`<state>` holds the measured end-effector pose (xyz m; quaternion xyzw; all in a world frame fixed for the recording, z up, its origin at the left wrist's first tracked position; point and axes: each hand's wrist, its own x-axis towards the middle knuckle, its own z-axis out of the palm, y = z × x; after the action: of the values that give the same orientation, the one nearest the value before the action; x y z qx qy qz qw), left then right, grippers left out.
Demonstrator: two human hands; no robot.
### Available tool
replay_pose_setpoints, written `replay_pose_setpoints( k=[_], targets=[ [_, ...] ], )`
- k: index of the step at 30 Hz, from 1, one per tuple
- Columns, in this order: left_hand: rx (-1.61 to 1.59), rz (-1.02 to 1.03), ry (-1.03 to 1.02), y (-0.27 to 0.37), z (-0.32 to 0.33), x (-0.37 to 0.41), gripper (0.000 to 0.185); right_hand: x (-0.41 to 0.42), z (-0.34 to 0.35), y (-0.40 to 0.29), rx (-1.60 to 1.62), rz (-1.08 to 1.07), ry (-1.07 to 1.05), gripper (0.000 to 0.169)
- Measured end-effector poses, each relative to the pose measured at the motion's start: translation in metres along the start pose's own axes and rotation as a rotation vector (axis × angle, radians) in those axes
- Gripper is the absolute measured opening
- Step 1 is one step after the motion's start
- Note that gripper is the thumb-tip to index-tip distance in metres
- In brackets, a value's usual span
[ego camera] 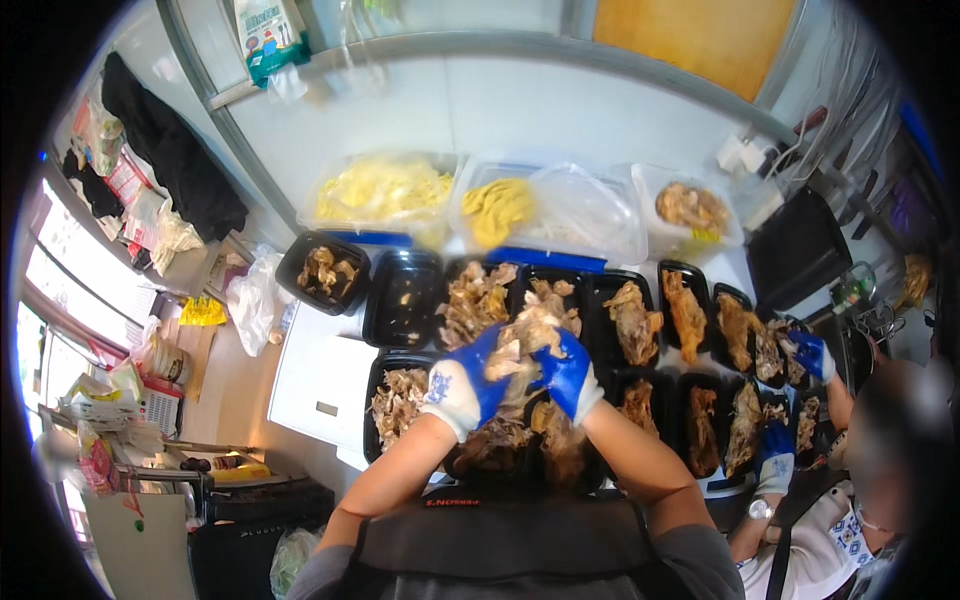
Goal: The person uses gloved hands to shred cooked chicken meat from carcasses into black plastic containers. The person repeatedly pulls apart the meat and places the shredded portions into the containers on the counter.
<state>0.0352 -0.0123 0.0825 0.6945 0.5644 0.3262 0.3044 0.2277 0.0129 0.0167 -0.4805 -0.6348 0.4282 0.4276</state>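
My left hand [469,379] and my right hand [568,371], both in blue-coated white gloves, grip a clump of torn cooked meat [521,341] from either side. It looks like poultry. The clump is above the black plastic trays in the middle of the table. Behind it, a tray of torn pieces [476,296] stands beside another partly covered by the clump. By my left wrist is a tray of shredded meat [397,405]. Below my hands, more torn meat [491,446] and a larger piece [559,442] lie in trays, partly hidden by my arms.
A co-worker's gloved hands [811,354] handle meat in trays at right. Trays with larger pieces [634,322] stand between us. Behind are clear bins, one with yellow contents [382,191]. At left are a tray holding only scraps [405,300] and a white surface with a small display [326,409].
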Motion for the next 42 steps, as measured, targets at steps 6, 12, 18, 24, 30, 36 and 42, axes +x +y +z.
replay_pose_setpoints(
  k=[6,12,18,24,30,36,42],
  targets=[
    [0.035,-0.143,-0.147,-0.030,-0.017,-0.007,0.060,0.016,-0.039,0.020,0.070,0.182,0.123,0.015],
    [-0.173,-0.193,-0.053,-0.054,-0.013,-0.010,0.060,0.052,-0.071,0.001,-0.768,0.255,-0.109,0.056],
    [-0.294,0.024,-0.065,-0.054,-0.003,-0.011,0.054,0.028,-0.043,-0.056,-0.109,-0.037,-0.053,0.048],
    [-0.222,0.235,-0.232,-0.023,-0.021,-0.013,0.059,0.018,-0.019,-0.028,0.278,0.206,-0.242,0.027],
    [-0.462,0.143,-0.183,-0.031,-0.005,-0.016,0.060,0.017,-0.007,0.027,0.934,0.279,0.030,0.031],
    [-0.397,-0.002,-0.026,-0.032,-0.005,-0.009,0.054,0.042,-0.053,0.050,0.027,0.363,0.124,0.042],
    [-0.381,-0.031,-0.023,-0.036,0.011,-0.003,0.057,0.009,-0.017,-0.042,0.001,0.060,0.251,0.037]
  ],
)
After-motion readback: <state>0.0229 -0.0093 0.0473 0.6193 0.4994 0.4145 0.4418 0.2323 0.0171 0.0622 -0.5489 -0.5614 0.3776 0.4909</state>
